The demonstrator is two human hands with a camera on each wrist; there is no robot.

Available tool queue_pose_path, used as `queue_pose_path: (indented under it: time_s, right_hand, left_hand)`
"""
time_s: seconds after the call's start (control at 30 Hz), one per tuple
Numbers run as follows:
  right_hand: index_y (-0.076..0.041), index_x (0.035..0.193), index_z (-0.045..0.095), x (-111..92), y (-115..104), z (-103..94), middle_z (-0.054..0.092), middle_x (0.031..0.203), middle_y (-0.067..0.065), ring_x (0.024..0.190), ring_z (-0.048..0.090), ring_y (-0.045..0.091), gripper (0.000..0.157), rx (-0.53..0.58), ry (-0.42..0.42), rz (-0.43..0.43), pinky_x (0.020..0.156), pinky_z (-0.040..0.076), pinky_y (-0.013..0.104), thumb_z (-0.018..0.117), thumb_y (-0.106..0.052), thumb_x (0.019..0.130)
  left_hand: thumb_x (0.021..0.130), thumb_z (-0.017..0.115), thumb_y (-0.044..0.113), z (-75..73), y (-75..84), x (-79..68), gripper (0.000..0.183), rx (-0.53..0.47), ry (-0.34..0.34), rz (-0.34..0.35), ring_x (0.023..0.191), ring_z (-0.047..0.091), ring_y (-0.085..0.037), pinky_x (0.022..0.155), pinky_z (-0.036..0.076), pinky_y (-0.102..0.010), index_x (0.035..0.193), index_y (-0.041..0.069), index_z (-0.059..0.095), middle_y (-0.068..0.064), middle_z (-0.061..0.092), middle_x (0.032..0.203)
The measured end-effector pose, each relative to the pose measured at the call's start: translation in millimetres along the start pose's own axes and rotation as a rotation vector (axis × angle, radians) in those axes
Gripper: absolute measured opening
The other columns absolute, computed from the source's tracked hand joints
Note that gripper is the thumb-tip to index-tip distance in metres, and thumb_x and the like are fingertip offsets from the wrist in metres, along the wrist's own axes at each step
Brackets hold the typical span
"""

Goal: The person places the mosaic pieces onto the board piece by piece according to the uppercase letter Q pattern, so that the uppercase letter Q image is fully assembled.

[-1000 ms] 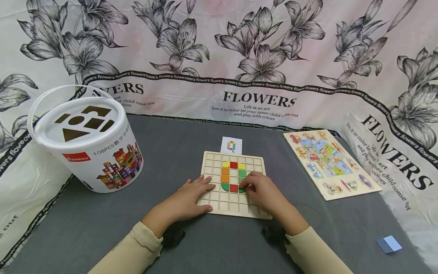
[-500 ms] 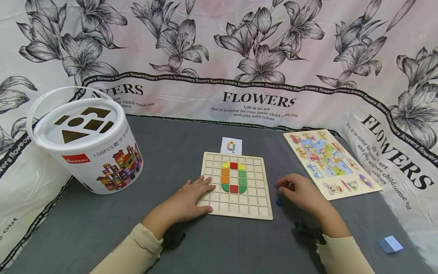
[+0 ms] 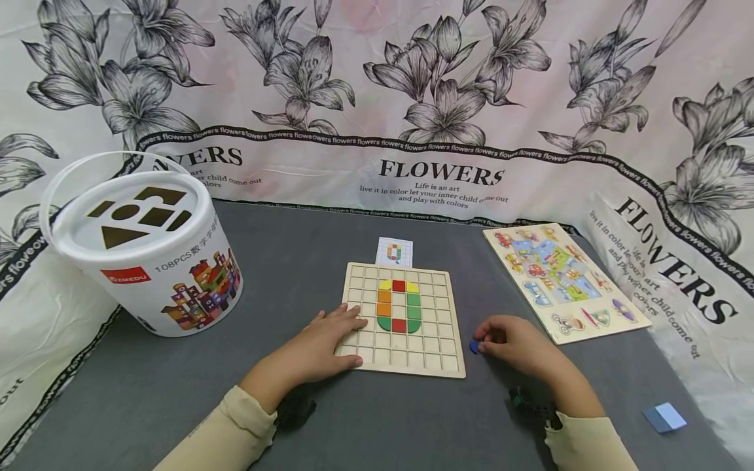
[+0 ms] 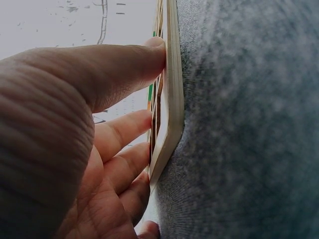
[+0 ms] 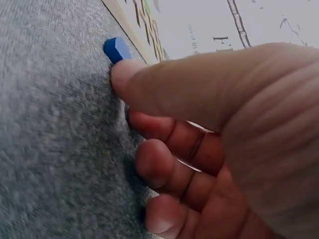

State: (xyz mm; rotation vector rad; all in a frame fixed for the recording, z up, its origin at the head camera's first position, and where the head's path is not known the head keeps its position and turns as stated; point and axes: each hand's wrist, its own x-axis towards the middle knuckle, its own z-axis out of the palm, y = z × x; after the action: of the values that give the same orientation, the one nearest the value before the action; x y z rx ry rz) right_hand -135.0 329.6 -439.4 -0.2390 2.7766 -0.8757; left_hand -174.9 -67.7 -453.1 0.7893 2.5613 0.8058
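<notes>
The square wooden grid board (image 3: pixel 432 353) lies mid-table, with red, yellow, orange and green tiles (image 3: pixel 384 296) forming a ring in its cells. Across its left edge rests my left hand (image 3: pixel 321 343), fingers spread and straight, the thumb near the lower edge. In the left wrist view the thumb (image 4: pixel 134 64) and fingertips touch the board's face. To the right of the board, my right hand (image 3: pixel 515 340) pinches a small blue piece (image 3: pixel 474 347) at the table surface. The right wrist view shows the thumb over one end of this blue piece (image 5: pixel 117 49); the other fingers curl below.
A small pattern card (image 3: pixel 394 252) lies at the board's top edge. On the left stands a white lidded bucket (image 3: pixel 147 255) with shaped holes. A picture puzzle board (image 3: pixel 559 281) sits at the right, and a blue two-tone block (image 3: pixel 664 417) nearer the front right.
My right hand has left the board, showing the green corner tile there, and moved right, then down to the blue piece, which its fingertips now grip. The left hand stays put.
</notes>
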Motion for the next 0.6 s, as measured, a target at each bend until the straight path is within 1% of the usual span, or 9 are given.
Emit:
queue_pose_path:
  time_s: [0.1, 0.17, 0.23, 0.33, 0.47, 0.6]
  right_hand:
    - [-0.011, 0.11, 0.075, -1.7, -1.6, 1.5, 0.064, 0.087, -0.003, 0.071, 0.053, 0.009, 0.012, 0.001, 0.005, -0.008, 0.063, 0.045, 0.027, 0.08, -0.015, 0.099]
    - [-0.011, 0.107, 0.074, -2.7, -3.0, 2.3, 0.062, 0.085, -0.002, 0.07, 0.052, 0.01, 0.014, -0.001, 0.017, -0.002, 0.062, 0.044, 0.028, 0.082, -0.019, 0.099]
    - [-0.012, 0.102, 0.071, -2.8, -4.9, 3.7, 0.06, 0.083, -0.002, 0.07, 0.051, 0.012, 0.019, -0.023, 0.032, 0.015, 0.06, 0.042, 0.028, 0.084, -0.025, 0.097]
    - [-0.013, 0.096, 0.068, -1.2, -8.2, 6.8, 0.059, 0.082, -0.002, 0.071, 0.051, 0.013, 0.026, -0.057, 0.057, 0.06, 0.061, 0.041, 0.028, 0.087, -0.031, 0.095]
    - [-0.012, 0.096, 0.07, 2.2, -11.7, 10.9, 0.061, 0.082, -0.001, 0.071, 0.053, 0.014, 0.02, -0.069, 0.07, 0.082, 0.061, 0.042, 0.029, 0.084, -0.026, 0.098]
    - [-0.012, 0.094, 0.07, 4.8, -13.8, 13.6, 0.06, 0.08, -0.001, 0.069, 0.053, 0.014, 0.014, -0.079, 0.079, 0.065, 0.059, 0.042, 0.03, 0.08, -0.021, 0.099]
  left_hand:
    - [0.097, 0.083, 0.027, 0.9, -0.6, 0.0, 0.067, 0.007, -0.003, 0.005, 0.169, 0.026, -0.03, 0.137, 0.015, -0.064, 0.158, 0.014, 0.059, -0.009, 0.041, 0.176]
    - [0.098, 0.083, 0.027, 1.2, -0.8, 0.0, 0.067, 0.008, -0.003, 0.008, 0.169, 0.026, -0.03, 0.137, 0.016, -0.064, 0.158, 0.014, 0.059, -0.009, 0.041, 0.175]
    - [0.098, 0.083, 0.027, 1.2, -0.8, 0.1, 0.067, 0.008, -0.004, 0.006, 0.169, 0.026, -0.029, 0.137, 0.015, -0.063, 0.159, 0.014, 0.058, -0.008, 0.04, 0.176]
    - [0.098, 0.083, 0.027, 0.1, 0.3, -0.4, 0.067, 0.003, 0.0, 0.006, 0.169, 0.025, -0.029, 0.137, 0.015, -0.064, 0.159, 0.014, 0.058, -0.009, 0.04, 0.176]
    - [0.098, 0.083, 0.026, -0.8, 1.1, -1.4, 0.067, 0.002, -0.002, 0.008, 0.169, 0.026, -0.03, 0.136, 0.016, -0.064, 0.158, 0.013, 0.058, -0.01, 0.04, 0.176]
    - [0.098, 0.083, 0.027, -0.7, 0.9, -1.5, 0.067, 0.005, -0.004, 0.005, 0.169, 0.026, -0.03, 0.137, 0.016, -0.064, 0.158, 0.013, 0.058, -0.01, 0.04, 0.176]
